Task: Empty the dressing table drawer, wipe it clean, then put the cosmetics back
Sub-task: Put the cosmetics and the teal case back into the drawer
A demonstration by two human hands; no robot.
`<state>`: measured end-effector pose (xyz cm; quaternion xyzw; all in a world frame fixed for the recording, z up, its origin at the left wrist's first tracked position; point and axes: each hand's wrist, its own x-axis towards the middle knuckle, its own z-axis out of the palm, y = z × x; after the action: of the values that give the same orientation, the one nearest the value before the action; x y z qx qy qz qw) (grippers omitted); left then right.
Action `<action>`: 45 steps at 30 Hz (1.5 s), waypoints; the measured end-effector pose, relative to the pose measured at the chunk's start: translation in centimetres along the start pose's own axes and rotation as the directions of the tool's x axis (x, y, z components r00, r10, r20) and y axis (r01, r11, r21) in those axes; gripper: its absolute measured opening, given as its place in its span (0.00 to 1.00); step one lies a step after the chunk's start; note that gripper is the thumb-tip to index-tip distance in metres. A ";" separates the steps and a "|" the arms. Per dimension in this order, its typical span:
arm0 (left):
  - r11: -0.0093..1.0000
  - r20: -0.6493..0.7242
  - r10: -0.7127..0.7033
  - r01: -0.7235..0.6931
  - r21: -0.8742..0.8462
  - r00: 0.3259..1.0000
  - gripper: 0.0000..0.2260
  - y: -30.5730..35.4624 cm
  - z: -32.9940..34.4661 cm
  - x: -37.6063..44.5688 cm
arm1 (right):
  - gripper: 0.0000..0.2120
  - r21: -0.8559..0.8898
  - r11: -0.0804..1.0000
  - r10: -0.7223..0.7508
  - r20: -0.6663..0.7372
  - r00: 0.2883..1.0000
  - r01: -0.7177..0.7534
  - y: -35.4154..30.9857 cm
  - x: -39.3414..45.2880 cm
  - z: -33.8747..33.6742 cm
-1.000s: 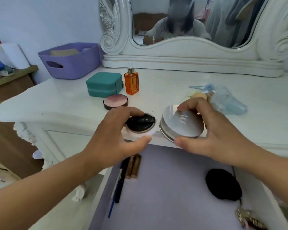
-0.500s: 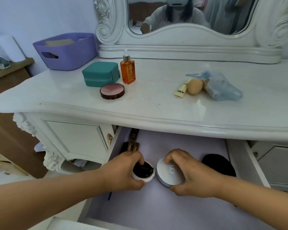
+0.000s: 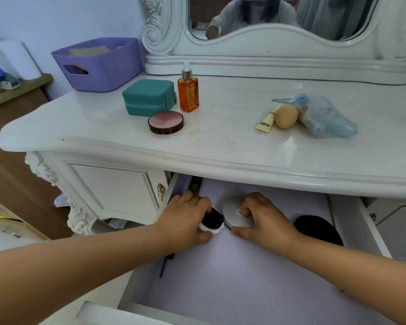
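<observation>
1. Restocking looks like the step in hand: the drawer (image 3: 256, 273) stands pulled out with its lilac liner mostly bare, and both hands are down inside it with a compact each.
2. The left hand (image 3: 185, 221) curls round a black-lidded cushion compact (image 3: 212, 222) with a white base, fingers over its far edge and thumb at the near edge.
3. The right hand (image 3: 265, 219) pinches a silver compact (image 3: 237, 215), fingertips on the lid and thumb under its near rim.
4. The two compacts sit side by side between the hands, touching or very nearly so; whether both already rest flat on the liner I cannot tell, since the palms hide their bases.
5. Just beyond the left hand, along the drawer's left wall, lie slim dark sticks (image 3: 195, 186) and, nearer the person, a blue pencil (image 3: 163, 266). To the right of the right hand lies a black puff (image 3: 318, 229).
6. Well beyond both hands, up on the desk (image 3: 220, 146), wait a pink compact (image 3: 166, 122), an orange serum bottle (image 3: 188, 91), a teal case (image 3: 149, 97), a small tube (image 3: 265, 123), a beige sponge (image 3: 286, 116) and a clear bag (image 3: 328, 118).
7. The next move, as I judge it, calls for letting go of both compacts without nudging them, then lifting the hands clear of the desk's overhanging edge to fetch the rest.
</observation>
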<state>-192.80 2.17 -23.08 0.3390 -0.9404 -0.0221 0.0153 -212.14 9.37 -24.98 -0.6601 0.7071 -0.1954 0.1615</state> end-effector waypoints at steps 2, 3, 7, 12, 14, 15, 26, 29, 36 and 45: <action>1.000 0.059 -0.008 0.008 -0.011 0.998 0.23 0.0 0.2 1.1 | 0.19 -0.068 0.997 0.019 -0.013 1.000 -0.020 0.4 -0.2 -0.4; 1.000 0.091 -0.011 0.013 -0.023 0.996 0.23 -0.1 0.4 1.6 | 0.19 -0.101 0.995 0.025 -0.019 1.000 -0.027 0.6 -0.4 -0.6; 0.998 0.112 -0.007 0.013 -0.057 0.994 0.22 -0.3 1.0 2.9 | 0.18 -0.147 0.988 0.051 0.014 0.999 -0.048 0.8 -1.7 -1.1; 0.994 -0.093 0.077 -0.083 -0.068 0.993 0.19 -0.2 1.5 2.3 | 0.12 -0.208 0.967 -0.174 -0.116 0.978 0.147 0.8 -3.5 -1.5; 0.975 -0.169 0.198 -0.212 -0.071 0.966 0.14 0.2 1.4 1.8 | 0.11 -0.225 0.953 -0.224 -0.071 0.972 0.203 0.6 -4.2 -1.5; 0.964 -0.158 0.246 -0.258 -0.060 0.956 0.14 0.4 1.3 1.6 | 0.11 -0.228 0.949 -0.230 -0.034 0.973 0.217 0.4 -4.5 -1.4; 0.944 -0.080 0.309 -0.316 -0.097 0.948 0.19 0.6 0.5 0.7 | 0.25 -0.251 0.933 -0.238 0.109 0.965 0.258 0.4 -5.1 -1.5; 0.930 -0.208 0.279 -0.318 -0.184 0.937 0.16 0.4 -2.0 0.3 | 0.17 -0.166 0.935 -0.309 0.058 0.949 0.314 -1.0 -4.7 -3.1; 0.945 -0.539 -0.047 -0.138 -0.296 0.841 0.11 -2.1 -9.4 -0.1 | 0.13 0.075 0.906 -0.397 -0.193 0.897 0.417 -7.3 -1.0 -8.6; 0.805 -0.340 -0.590 0.496 -0.327 0.732 0.25 -8.2 -10.0 5.4 | 0.11 0.174 0.964 -0.153 -0.263 0.953 0.203 -11.6 7.1 -9.0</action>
<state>-191.26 -7.93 -13.43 0.5927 -0.7641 -0.0521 0.2492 -206.94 2.29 -11.25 -0.6725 0.6359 -0.3596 0.1189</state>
